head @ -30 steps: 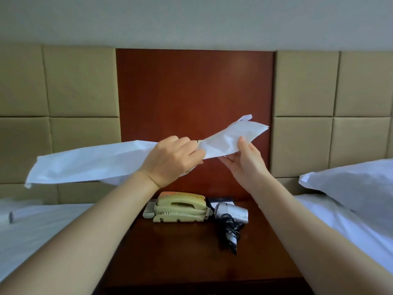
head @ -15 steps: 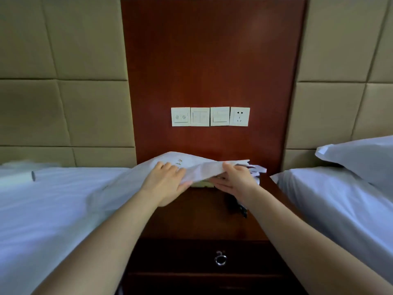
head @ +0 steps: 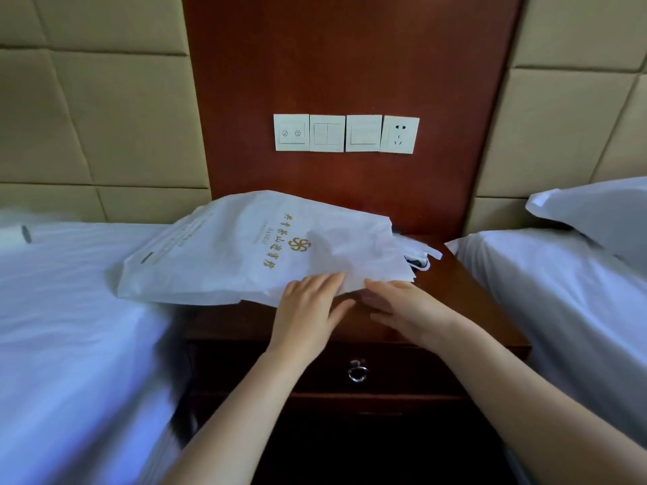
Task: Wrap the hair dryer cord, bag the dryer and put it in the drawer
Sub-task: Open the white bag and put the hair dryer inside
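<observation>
A white bag with gold lettering lies spread over the dark wooden nightstand, its left part reaching onto the left bed. It covers the nightstand's top, so the hair dryer is almost hidden; only a dark and white bit shows at the bag's right edge. My left hand rests with straight fingers on the bag's near edge. My right hand lies flat beside it, fingertips at the same edge. The drawer below, with a metal ring pull, is closed.
White-sheeted beds flank the nightstand, the left bed and the right bed with a pillow. A row of switches and a socket sits on the red wood panel above.
The bag was held up stretched between both hands; it came down and now lies flat over the nightstand. Both hands have let go and rest on its near edge. The view tilted downward.
</observation>
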Demonstrator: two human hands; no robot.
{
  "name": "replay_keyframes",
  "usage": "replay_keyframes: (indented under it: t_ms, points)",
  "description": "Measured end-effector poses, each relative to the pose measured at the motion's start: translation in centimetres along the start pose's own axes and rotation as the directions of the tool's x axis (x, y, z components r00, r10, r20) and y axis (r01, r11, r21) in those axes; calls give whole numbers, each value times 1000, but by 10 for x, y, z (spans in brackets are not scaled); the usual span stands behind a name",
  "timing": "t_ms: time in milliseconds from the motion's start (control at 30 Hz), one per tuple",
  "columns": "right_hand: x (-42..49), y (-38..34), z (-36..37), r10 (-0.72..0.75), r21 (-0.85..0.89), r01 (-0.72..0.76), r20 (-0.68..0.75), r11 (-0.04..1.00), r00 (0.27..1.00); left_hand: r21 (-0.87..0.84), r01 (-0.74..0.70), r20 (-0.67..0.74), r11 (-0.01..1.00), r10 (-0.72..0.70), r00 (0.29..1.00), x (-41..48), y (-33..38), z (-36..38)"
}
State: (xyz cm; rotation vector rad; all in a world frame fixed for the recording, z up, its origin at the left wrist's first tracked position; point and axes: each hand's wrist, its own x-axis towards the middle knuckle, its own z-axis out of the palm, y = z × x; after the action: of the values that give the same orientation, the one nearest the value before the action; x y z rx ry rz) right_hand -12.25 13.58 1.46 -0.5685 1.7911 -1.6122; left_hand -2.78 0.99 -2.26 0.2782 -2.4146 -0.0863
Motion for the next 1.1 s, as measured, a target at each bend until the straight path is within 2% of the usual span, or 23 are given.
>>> replay_keyframes:
  t_ms: [133,233,400,500,600,700,833,933,1033,1100]
  points:
    - [2,11,-8,7,30,-9,68,1000,998,56,-37,-67,998,41,997,-5,-8,10]
    - [6,15,-12,25,122,-34,77,992,997,47,-21,-45,999,23,999,-9,-15,16]
    - [8,20,-19,24,441,-66,100,895,995,-15,-19,70,1000,20,997,-7,-22,14]
    - [14,24,-22,51,448,-64,41,892,998,-45,-47,88,998,51,995,-10,-29,8]
    - [18,21,-22,32,380,-24,-13,925,999,-39,-20,151,999,25,988,-13,-35,-1]
    - [16,23,-23,-64,266,59,12,962,998,-60,25,265,998,-8,964,-19,-42,-5]
    - [9,31,-24,-175,22,176,-46,984,983,-296,183,353,938,-70,933,-29,-28,-21]
    - [2,29,-23,-332,-200,311,-82,929,940,-401,160,309,902,-31,951,-25,-11,-21]
    - [-6,26,-12,-465,-379,439,26,814,885,-418,137,314,898,2,949,-19,2,-15]
    - [-11,25,-5,-507,-427,493,89,758,857,-520,186,311,833,-18,950,-16,7,-13]
